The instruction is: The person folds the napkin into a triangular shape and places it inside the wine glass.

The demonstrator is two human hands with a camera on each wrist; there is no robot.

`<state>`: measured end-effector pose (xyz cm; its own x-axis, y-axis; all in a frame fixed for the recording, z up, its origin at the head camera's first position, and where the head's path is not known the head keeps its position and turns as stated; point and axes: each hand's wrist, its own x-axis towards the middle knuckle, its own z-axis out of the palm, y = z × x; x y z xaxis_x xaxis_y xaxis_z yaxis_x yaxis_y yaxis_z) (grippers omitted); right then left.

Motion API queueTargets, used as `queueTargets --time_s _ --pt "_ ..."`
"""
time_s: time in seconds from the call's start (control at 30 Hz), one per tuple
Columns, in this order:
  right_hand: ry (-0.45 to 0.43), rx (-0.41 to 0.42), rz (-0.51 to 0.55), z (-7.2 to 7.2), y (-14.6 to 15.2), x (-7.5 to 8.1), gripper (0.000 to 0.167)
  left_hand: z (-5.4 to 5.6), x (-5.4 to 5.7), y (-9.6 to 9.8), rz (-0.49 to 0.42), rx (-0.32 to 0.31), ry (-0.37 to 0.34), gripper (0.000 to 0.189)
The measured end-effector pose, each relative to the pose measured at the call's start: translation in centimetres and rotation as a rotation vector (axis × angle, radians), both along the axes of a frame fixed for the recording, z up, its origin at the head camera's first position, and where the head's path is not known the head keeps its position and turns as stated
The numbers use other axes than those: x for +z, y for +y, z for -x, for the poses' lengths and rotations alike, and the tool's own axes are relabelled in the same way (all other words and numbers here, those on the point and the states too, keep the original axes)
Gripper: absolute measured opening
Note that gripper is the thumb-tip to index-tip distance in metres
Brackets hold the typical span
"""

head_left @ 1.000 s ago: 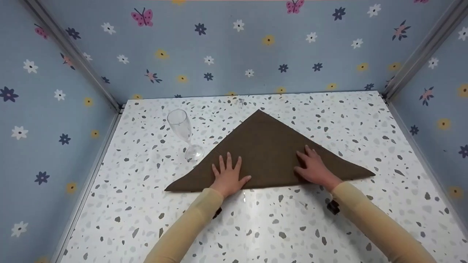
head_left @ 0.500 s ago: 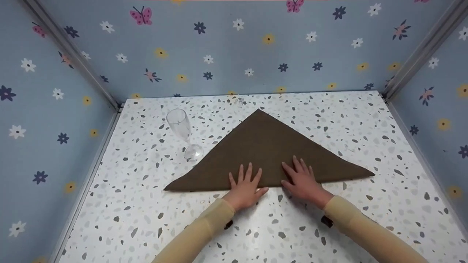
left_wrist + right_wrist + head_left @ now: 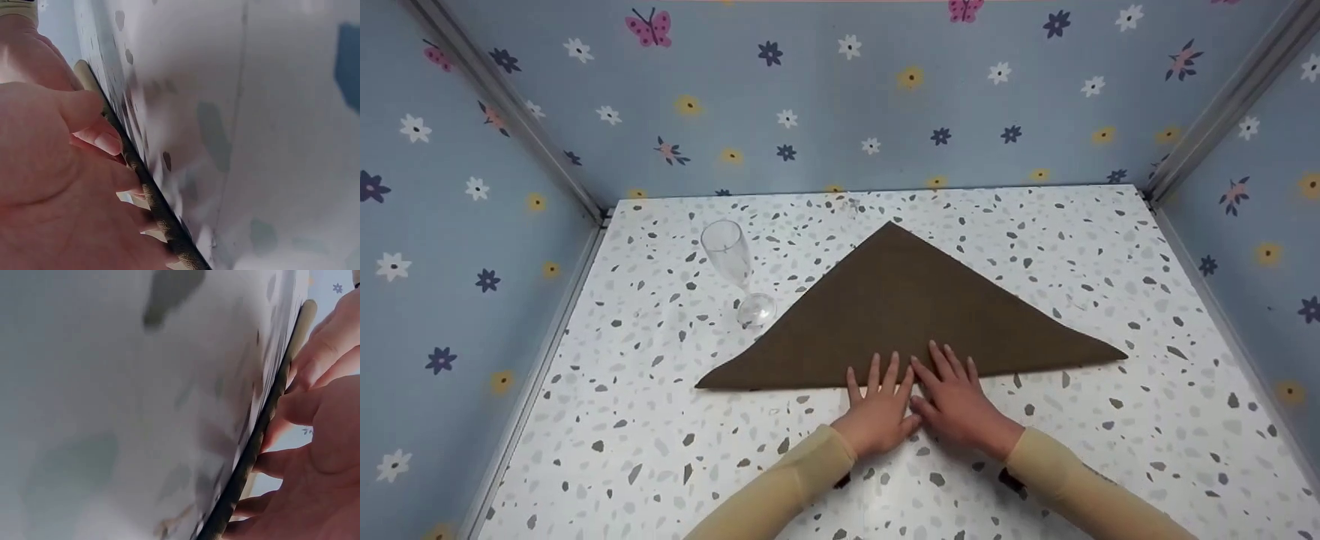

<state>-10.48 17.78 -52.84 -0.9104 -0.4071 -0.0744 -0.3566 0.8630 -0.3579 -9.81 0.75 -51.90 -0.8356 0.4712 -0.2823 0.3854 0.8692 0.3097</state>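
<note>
Glass (image 3: pixel 729 259) near cloth's left slope. Brown cloth (image 3: pixel 900 300) flat on worktop (image 3: pixel 630 352); step, I'd judge, smoothing its near edge. Next probably calls for rolling that edge evenly. Left hand (image 3: pixel 879 417), right hand (image 3: pixel 958 407) together at edge's middle, fingers straight, no grip seen. Earlier, wider apart.

The left hand (image 3: pixel 877 420) rests just beside the right hand (image 3: pixel 960 409), both at the near edge of the cloth (image 3: pixel 896 300), which spreads on the table (image 3: pixel 615 420) ahead of them and to either side. Ahead and left of the left hand stands a glass (image 3: pixel 729 255); beyond both hands rises a wall (image 3: pixel 832 82).
</note>
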Motion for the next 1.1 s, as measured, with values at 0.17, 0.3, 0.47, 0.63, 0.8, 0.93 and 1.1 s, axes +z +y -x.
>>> queueTargets --time_s 0.17,0.3,0.47,0.63,0.8,0.93,1.1 --pt "0.014 0.030 0.027 -0.8 -0.3 0.0 0.059 -0.2 -0.3 0.1 0.028 0.016 0.031 0.073" --pt "0.018 0.043 0.031 -1.2 -0.6 -0.3 0.060 -0.3 -0.4 0.1 0.038 0.025 0.042 0.074" --pt "0.003 0.046 0.024 -1.6 -0.6 -0.4 0.062 -0.5 -0.6 0.1 0.045 0.026 0.032 0.075" --pt "0.000 0.043 0.020 -1.7 -0.6 -0.4 0.060 -0.6 -0.7 0.1 0.044 0.036 0.046 0.077" --pt "0.011 0.042 0.012 -1.6 -0.5 -0.4 0.058 -0.5 -0.3 -0.4 0.070 0.027 0.053 0.076" --pt "0.013 0.049 0.028 -1.6 -0.4 -0.3 0.056 -0.6 -0.2 -0.9 0.101 0.020 0.059 0.076" --pt "0.010 0.057 0.022 -1.7 -0.1 -0.4 0.058 -1.0 -0.5 -1.8 0.087 0.028 0.059 0.078"
